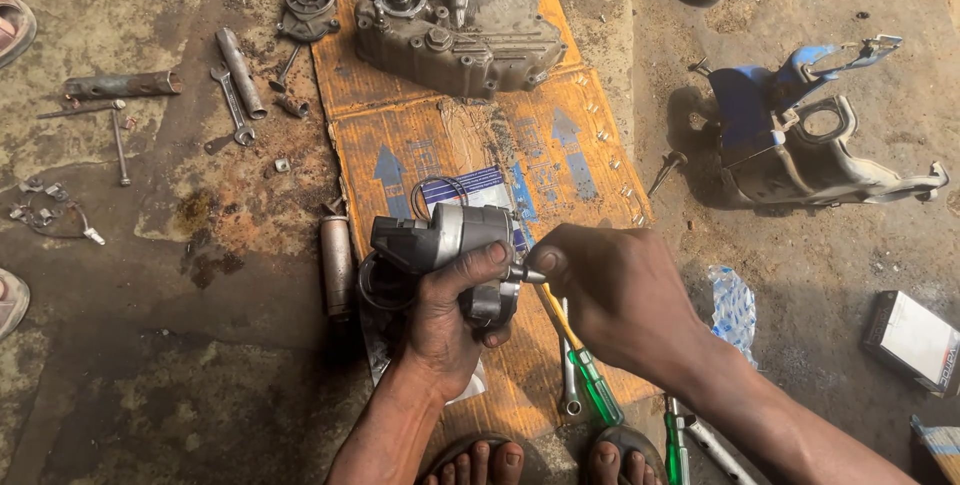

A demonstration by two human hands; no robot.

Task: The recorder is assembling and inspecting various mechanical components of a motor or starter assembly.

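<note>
Head view: the left hand (450,320) is wrapped tight round a small grey metal motor unit (440,245), thumb across its side, holding it up over the flattened cardboard sheet (560,185) on the floor. The right hand (610,300) is pinched shut, thumb and fingertips on a small bolt or stud (522,273) that sticks out of the unit's side; whether it is going in or coming out cannot be told.

As a judgement, the work sits mid-way. The engine casing (460,25) lies at the far end of the cardboard, stripped of this unit and well apart from it, so separation is done. What is left seems to be the small fastener at the fingertips and whatever follows on the unit itself.

Tools lie untouched: a green-handled screwdriver (590,380) and a spanner (568,385) on the cardboard just below the right hand, a 2nd green screwdriver (676,445) near the wrist. To the left on the concrete are a ring spanner (232,105), a tube socket (240,70) and a round bearing housing (308,0). A blue plastic body panel (800,135) rests well off to the right, a small box (915,340) beyond the forearm.
</note>
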